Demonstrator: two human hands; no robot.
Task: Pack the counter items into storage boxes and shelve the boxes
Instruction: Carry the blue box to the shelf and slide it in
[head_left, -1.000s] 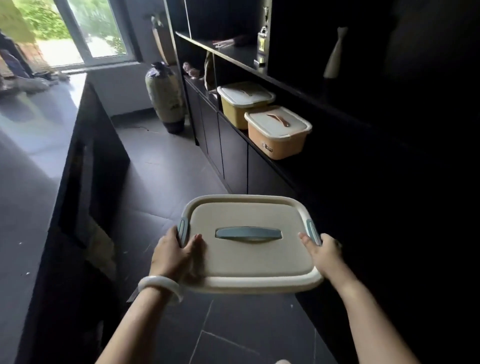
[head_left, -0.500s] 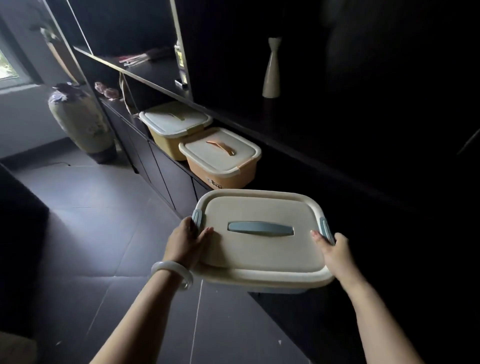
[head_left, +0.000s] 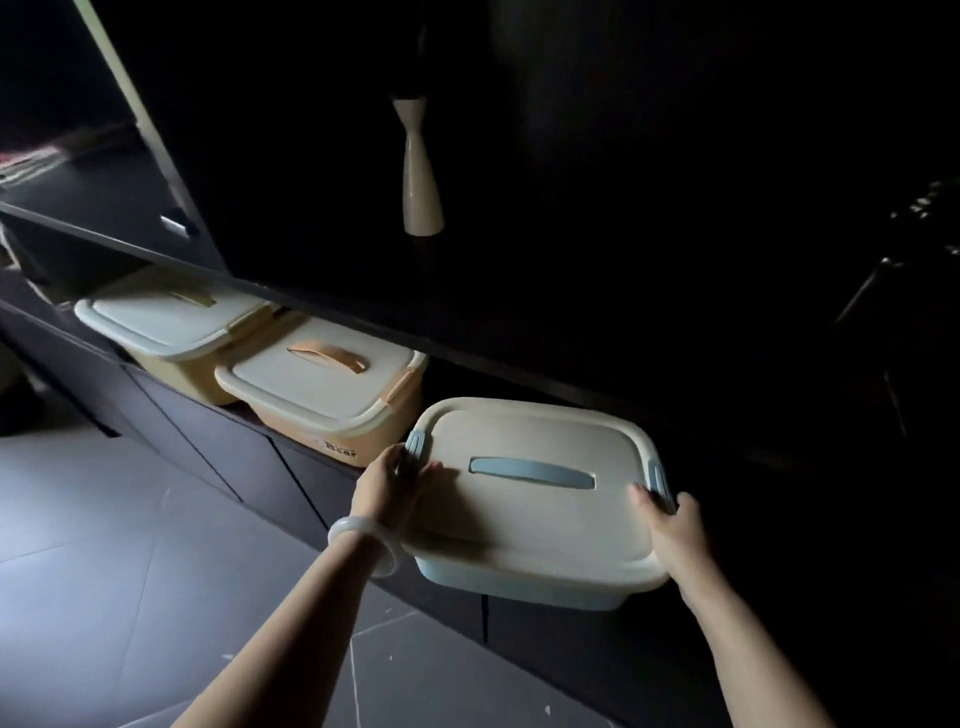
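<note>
head view, looking down into a dim room at a dark shelving unit: two bare hands hold a lidded storage box, the blue box (head_left: 535, 519), at the front edge of the low shelf (head_left: 291, 431), its far side in over the shelf and its near side hanging past the edge above the cabinet doors. the box has a cream lid with a blue bar handle in the middle and a blue clip at each short end; its pale blue body shows under the lid's near rim. the left hand (head_left: 387, 486) grips the left end of the box, thumb lying on the lid and fingers curled over the rim beside the clip, a pale bangle (head_left: 363, 540) on that wrist. the right hand (head_left: 672, 525) grips the right end, thumb on the lid and fingers wrapped round the rim by the clip. to the left on the same shelf sits an orange box (head_left: 324, 395) with a cream lid, just beside the blue one, and farther left a yellow box (head_left: 166, 332), partly tucked under the shelf above. on that upper shelf stands a slim pale vase (head_left: 422, 176). grey floor tiles (head_left: 104, 545) fill the lower left.
</note>
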